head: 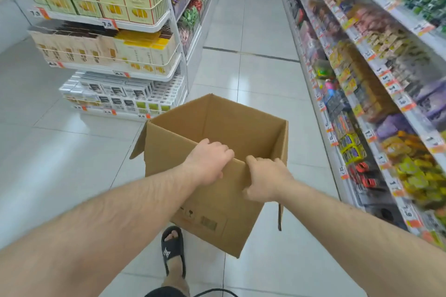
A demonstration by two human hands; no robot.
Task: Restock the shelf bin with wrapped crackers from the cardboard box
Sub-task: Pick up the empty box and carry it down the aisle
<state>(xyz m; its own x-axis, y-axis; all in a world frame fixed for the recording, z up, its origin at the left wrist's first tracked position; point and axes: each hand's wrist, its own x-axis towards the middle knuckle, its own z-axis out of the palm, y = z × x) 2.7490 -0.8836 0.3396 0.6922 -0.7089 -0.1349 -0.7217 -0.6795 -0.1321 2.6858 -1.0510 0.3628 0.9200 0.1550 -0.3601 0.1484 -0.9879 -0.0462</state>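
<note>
Item: cardboard box, open-topped, carried at centre above the tiled aisle floor; visible interior walls bare, bottom hidden, no wrapped crackers seen. Left hand: fingers curled over the near rim, grasping it. Right hand: fingers hooked over the same rim, just beside the left. Shelving with mixed snacks runs along the right; target bin not identifiable. Status, judged: either restocking finished or not begun; cannot tell which.

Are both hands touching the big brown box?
Touching. The head view shows the left hand and right hand curled over the cardboard box near rim.
</note>
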